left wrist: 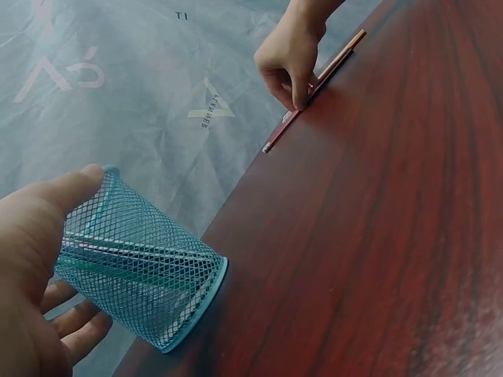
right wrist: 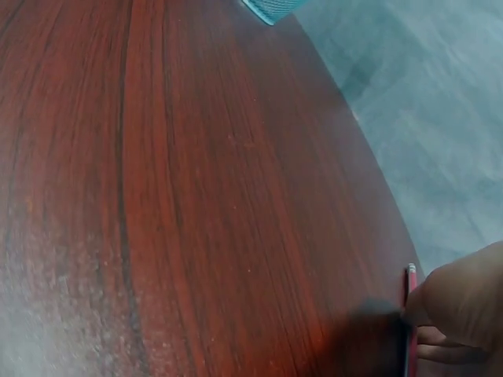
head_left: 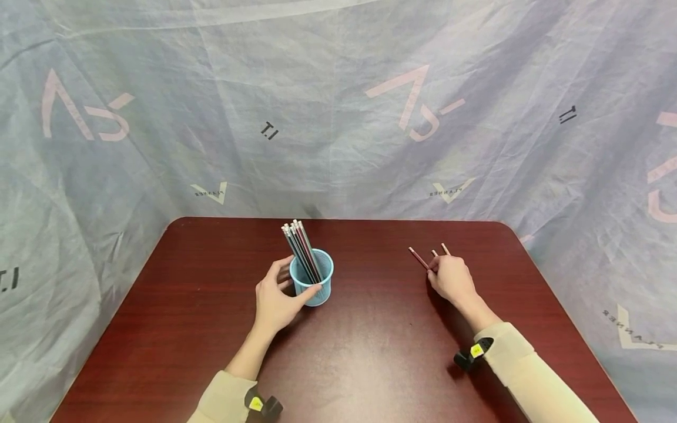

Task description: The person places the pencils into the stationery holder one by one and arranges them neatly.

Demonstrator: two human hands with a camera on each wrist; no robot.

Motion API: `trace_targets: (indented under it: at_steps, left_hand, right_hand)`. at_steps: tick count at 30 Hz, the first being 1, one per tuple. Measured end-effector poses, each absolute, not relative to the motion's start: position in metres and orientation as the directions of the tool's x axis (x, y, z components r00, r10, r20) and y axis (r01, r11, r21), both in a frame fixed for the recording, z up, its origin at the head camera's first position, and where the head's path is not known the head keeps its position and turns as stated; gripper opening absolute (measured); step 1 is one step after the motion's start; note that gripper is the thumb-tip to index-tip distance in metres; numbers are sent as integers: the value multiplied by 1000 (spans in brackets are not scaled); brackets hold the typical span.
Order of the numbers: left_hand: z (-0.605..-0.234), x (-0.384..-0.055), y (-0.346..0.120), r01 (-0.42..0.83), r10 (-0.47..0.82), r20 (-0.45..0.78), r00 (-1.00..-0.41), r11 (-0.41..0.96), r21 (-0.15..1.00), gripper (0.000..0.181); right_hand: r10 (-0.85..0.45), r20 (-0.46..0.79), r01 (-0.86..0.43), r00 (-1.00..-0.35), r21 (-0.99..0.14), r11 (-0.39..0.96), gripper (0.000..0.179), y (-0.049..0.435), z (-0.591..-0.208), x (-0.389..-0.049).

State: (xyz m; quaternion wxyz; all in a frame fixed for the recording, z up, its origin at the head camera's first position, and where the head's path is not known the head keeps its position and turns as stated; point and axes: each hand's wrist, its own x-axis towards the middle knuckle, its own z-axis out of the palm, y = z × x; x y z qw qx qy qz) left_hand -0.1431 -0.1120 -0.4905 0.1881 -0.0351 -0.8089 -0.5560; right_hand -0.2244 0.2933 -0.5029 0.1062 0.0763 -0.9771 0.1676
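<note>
A light blue mesh pencil cup (head_left: 317, 297) stands upright on the table, left of its middle, and several pencils (head_left: 296, 242) lean in it with their white-tipped ends up. My left hand (head_left: 277, 305) holds the cup, thumb on the near side and fingers round the far left; the left wrist view shows the mesh wall (left wrist: 145, 267) up close. Farther right, my right hand (head_left: 452, 279) pinches a dark red pencil (head_left: 417, 257) low at the table. Two more pencil ends (head_left: 446, 249) show just beyond that hand, their other parts hidden by it.
The dark red wooden table (head_left: 370, 364) has rounded far corners. Behind it and at both sides hangs a grey printed cloth (head_left: 328, 147). A small dark wrist camera (head_left: 471, 354) sits on each cuff.
</note>
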Motion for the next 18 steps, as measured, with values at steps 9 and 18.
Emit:
trace_targets:
  at_steps: [9,18]
  left_hand:
    - [-488,-145,-113,268,-149,347,-926,388,882,78]
    - [-489,-144,-112,255,-136,326,-936,378,890,77]
  right_hand:
    - [-148,217,-211,-965,-304,929,9,292,-494,-229]
    - [-155,313,-270,-937,-369,889,9,284,-476,-227]
